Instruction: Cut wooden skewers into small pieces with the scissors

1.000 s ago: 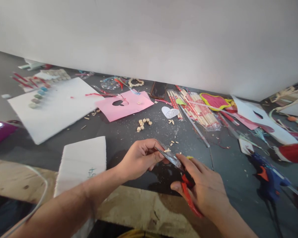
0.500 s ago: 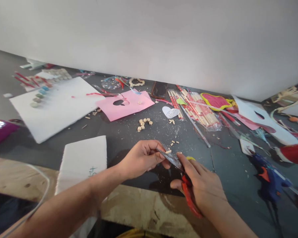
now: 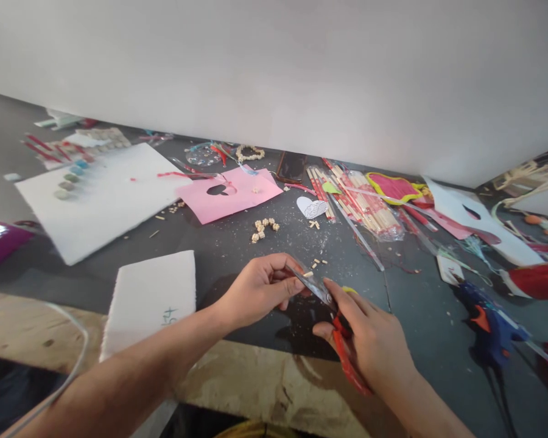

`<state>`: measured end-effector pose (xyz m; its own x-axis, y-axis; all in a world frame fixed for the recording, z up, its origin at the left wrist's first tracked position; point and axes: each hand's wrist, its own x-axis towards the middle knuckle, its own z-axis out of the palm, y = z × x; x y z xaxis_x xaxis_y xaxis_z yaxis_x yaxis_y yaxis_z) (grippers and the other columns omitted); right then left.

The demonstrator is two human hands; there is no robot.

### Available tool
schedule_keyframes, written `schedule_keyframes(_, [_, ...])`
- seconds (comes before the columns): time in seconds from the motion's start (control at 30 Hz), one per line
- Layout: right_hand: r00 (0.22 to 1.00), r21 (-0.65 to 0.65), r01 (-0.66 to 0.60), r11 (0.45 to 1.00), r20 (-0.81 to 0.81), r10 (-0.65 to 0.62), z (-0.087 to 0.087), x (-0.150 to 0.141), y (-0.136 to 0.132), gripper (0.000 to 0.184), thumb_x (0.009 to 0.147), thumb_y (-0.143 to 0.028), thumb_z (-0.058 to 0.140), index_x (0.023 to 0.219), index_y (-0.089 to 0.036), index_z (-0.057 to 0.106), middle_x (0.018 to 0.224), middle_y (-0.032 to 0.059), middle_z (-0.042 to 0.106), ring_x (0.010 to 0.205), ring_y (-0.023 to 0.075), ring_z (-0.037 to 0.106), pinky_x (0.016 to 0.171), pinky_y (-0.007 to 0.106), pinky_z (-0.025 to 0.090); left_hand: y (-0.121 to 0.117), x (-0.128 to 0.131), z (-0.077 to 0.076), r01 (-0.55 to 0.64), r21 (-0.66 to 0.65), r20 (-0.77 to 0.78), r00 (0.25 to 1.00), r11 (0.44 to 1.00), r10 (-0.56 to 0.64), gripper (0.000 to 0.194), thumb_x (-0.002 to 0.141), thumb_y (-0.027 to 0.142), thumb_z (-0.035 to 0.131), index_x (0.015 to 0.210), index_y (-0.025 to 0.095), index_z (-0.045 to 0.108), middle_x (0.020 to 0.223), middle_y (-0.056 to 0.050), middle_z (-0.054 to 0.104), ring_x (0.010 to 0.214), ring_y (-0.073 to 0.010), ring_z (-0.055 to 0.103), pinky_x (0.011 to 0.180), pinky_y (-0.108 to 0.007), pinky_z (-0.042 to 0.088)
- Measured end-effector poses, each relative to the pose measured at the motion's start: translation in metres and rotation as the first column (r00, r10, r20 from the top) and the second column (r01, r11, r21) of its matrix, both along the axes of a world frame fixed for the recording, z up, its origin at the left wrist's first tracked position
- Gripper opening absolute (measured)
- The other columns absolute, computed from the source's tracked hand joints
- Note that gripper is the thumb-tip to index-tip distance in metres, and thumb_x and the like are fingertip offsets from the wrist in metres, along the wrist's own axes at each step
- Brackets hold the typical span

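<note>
The left hand (image 3: pixel 260 291) is curling its fingers toward its thumb at the tip end of the scissors (image 3: pixel 347 359), and whether it is gripping anything between them is too hidden to tell. The right hand (image 3: pixel 369 328) is closing around the red handles, the blades pointing far and left, toward the left hand. A short pale stick piece (image 3: pixel 307 274) is showing at the blades, above the bench (image 3: pixel 429 328). Just beyond the hands, small pale offcuts (image 3: pixel 319 263) are lying loose, and farther left a cluster of pale beads (image 3: pixel 265 226) is sitting among crumbs. Beyond these a white heart-shaped cutout (image 3: pixel 311 208) is resting near a plastic packet of sticks (image 3: pixel 369 210). To the left of the heart a pink sheet (image 3: pixel 201 204) with a hole is lying, its left corner meeting a large white board (image 3: pixel 114 207). A phone (image 3: pixel 291 165) is lying on the far side, near the wall. Near and left, a white sheet (image 3: pixel 158 280) with green writing is overhanging the bench edge. On the right, a blue glue gun (image 3: pixel 495 331) is lying on its side, near a red object (image 3: pixel 536 281).
</note>
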<state>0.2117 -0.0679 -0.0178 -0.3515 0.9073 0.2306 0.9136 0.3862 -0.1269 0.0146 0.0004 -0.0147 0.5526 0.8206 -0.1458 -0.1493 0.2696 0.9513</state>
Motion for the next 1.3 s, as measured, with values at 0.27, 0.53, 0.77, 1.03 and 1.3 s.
schedule_keyframes(0.27, [0.999, -0.102, 0.012, 0.995, 0.046, -0.007, 0.006, 0.001, -0.003, 0.069, 0.076, -0.057, 0.052, 0.130, -0.017, 0.039, 0.099, 0.0107, 0.061, 0.091, 0.0257, 0.058, 0.066, 0.033, 0.049, -0.001, -0.001, 0.000, -0.029, 0.022, 0.002, 1.000, 0.999, 0.029, 0.021, 0.075, 0.031, 0.062, 0.071, 0.011, 0.055, 0.065, -0.003, 0.064, 0.040, -0.0028, 0.040, 0.040, -0.017, 0.032])
schedule_keyframes(0.53, [0.999, -0.025, -0.016, 1.000, 0.039, 0.017, 0.002, 0.001, -0.002, 0.061, 0.080, -0.059, 0.046, 0.124, -0.016, 0.044, 0.090, 0.0085, 0.063, 0.078, 0.0208, 0.062, 0.059, 0.028, 0.046, -0.001, -0.002, -0.002, 0.053, -0.114, 0.039, 0.998, 0.992, -0.049, 0.021, 0.073, 0.031, 0.064, 0.074, 0.013, 0.054, 0.063, -0.004, 0.067, 0.035, -0.0016, 0.035, 0.037, -0.017, 0.024])
schedule_keyframes(0.77, [0.998, 0.034, -0.019, 0.999, 0.067, 0.016, -0.004, 0.002, -0.004, 0.052, 0.086, -0.053, 0.039, 0.121, -0.016, 0.046, 0.079, 0.0036, 0.065, 0.061, 0.0158, 0.062, 0.051, 0.026, 0.042, 0.000, 0.000, 0.001, 0.068, -0.112, -0.001, 0.998, 0.991, -0.068, 0.022, 0.073, 0.032, 0.064, 0.073, 0.012, 0.055, 0.063, -0.004, 0.065, 0.036, -0.0018, 0.034, 0.036, -0.017, 0.023])
schedule_keyframes(1.03, [1.000, 0.018, 0.001, 1.000, 0.019, -0.001, -0.001, 0.001, -0.001, 0.047, 0.086, -0.050, 0.041, 0.118, -0.017, 0.050, 0.083, 0.0055, 0.066, 0.066, 0.0164, 0.064, 0.052, 0.025, 0.044, 0.000, 0.002, 0.001, 0.034, -0.073, -0.009, 0.999, 0.997, -0.035, 0.025, 0.074, 0.035, 0.062, 0.074, 0.012, 0.053, 0.063, -0.004, 0.064, 0.038, -0.0021, 0.036, 0.039, -0.017, 0.028])
schedule_keyframes(1.3, [1.000, -0.025, 0.016, 1.000, 0.019, -0.016, 0.002, 0.002, 0.002, 0.050, 0.082, -0.049, 0.048, 0.121, -0.017, 0.048, 0.092, 0.0090, 0.064, 0.083, 0.0213, 0.062, 0.065, 0.030, 0.048, 0.001, 0.002, 0.001, 0.008, -0.063, 0.018, 1.000, 0.998, -0.007, 0.023, 0.073, 0.032, 0.064, 0.074, 0.012, 0.053, 0.066, -0.002, 0.063, 0.044, -0.0036, 0.044, 0.043, -0.017, 0.036])
